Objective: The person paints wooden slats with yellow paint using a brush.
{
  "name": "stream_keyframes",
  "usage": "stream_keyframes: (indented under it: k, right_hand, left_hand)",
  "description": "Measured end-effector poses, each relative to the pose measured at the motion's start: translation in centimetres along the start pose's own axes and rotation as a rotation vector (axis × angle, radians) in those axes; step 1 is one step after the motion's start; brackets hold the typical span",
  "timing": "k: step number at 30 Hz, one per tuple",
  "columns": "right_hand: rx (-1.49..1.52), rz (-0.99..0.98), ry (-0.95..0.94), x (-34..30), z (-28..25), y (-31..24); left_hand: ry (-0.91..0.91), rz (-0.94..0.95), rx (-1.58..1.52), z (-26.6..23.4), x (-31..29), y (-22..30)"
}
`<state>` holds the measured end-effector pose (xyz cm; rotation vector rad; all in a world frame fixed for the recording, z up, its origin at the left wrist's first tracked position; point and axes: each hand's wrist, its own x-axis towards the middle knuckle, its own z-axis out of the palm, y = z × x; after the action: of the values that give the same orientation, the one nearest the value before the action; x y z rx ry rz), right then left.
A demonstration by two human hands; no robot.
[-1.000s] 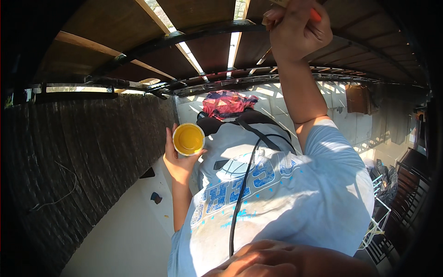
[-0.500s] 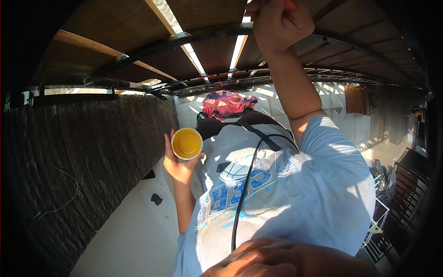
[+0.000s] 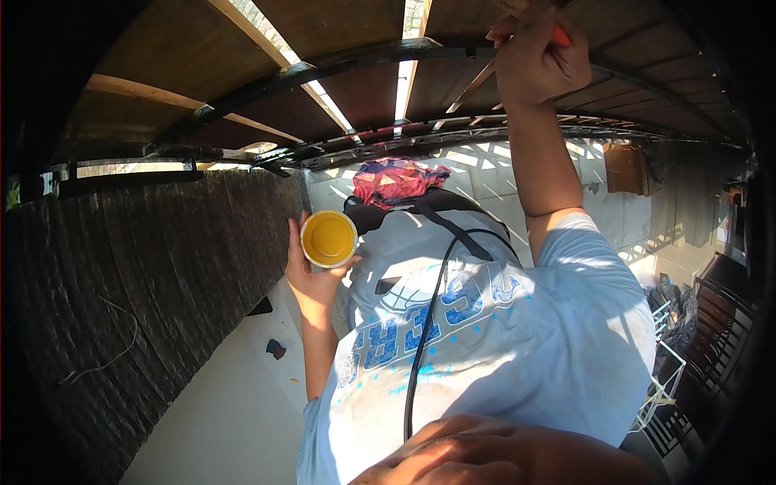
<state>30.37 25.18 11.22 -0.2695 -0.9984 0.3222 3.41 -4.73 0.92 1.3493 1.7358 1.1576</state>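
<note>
My left hand [image 3: 314, 283] is closed round a round white-rimmed tub [image 3: 330, 265], held upright beside my waist. Inside the tub is yellow-brown liquid [image 3: 330, 237] that looks like paint or varnish. My right hand [image 3: 543, 61] is raised high at the top of the view, its fingers wrapped round what looks like a paintbrush. An orange-red end [image 3: 560, 35] of the brush pokes out of the fist, and a pale part shows above the fingers. The brush's tip is out of view. Close to that hand are dark brown panels [image 3: 356, 24] set in a black metal frame [image 3: 356, 58].
A dark ribbed wall [image 3: 162, 283] stands on the left. On the ground ahead lies a red patterned cloth [image 3: 396, 179]. A brown box [image 3: 626, 168] sits at the far right, with a white wire rack [image 3: 659, 388] and dark slatted furniture [image 3: 719, 299] nearer. A black cable [image 3: 424, 339] hangs down my shirt.
My right hand has shifted rightward and slightly down, still gripping the paintbrush. The tub in my left hand has risen a little.
</note>
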Motion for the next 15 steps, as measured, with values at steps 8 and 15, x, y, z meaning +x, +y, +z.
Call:
stream_keyframes:
  k: [8,15]
  right_hand:
    - [-0.476,-0.139,-0.112,2.7,-4.3,-3.3]
    - [-0.169,0.012,-0.292,0.3,-2.6,-5.7]
  left_hand:
    - [-0.012,0.023,0.011,0.5,0.0,0.5]
    - [0.025,0.003,0.033,0.7,-0.4,1.1]
